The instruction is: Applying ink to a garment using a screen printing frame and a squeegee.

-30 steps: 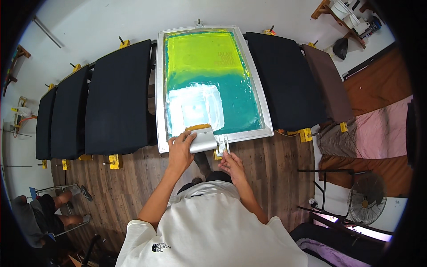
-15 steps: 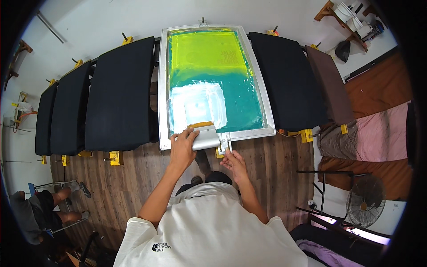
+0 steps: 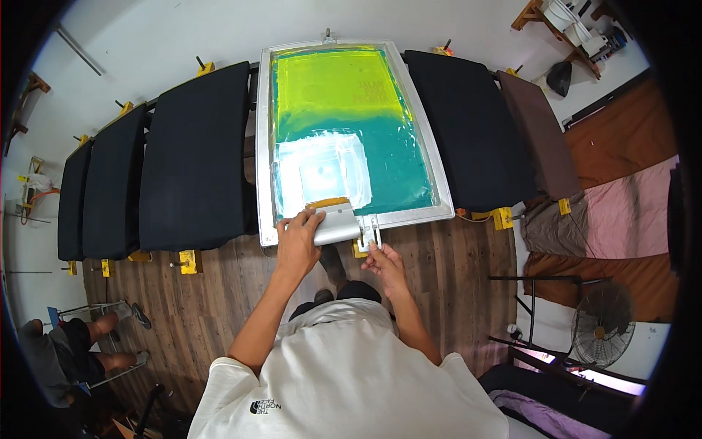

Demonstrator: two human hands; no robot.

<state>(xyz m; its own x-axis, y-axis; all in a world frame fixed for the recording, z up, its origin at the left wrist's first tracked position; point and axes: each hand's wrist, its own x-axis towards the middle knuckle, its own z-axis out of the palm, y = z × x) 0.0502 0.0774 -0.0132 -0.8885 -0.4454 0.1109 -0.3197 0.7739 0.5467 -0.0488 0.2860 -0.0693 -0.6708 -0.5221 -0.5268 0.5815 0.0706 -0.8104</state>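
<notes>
A silk-screen frame (image 3: 443, 209) with a pale metal rim lies in front of me, its mesh yellow-green at the far end and teal nearer. White ink (image 3: 325, 164) covers a patch at the near left of the mesh. My left hand (image 3: 295, 245) is closed round a squeegee (image 3: 338, 225) with a silver handle and an amber blade; it rests at the frame's near edge beside the ink. At that same edge, a slotted metal bracket (image 3: 370, 233) sticks out toward me. The fingers of my right hand (image 3: 386, 267) are pinched at its near end.
Black fabric-covered boards (image 3: 194, 157) stand in a row to the left, and another black board (image 3: 472, 132) and a brown one (image 3: 540, 139) to the right. Yellow clamps (image 3: 190, 262) jut from their ends. A fan (image 3: 602, 331) stands at right; a seated person (image 3: 77, 344) is at left.
The whole view has shifted slightly. Both hands keep their places, the left on the squeegee and the right at the bracket.
</notes>
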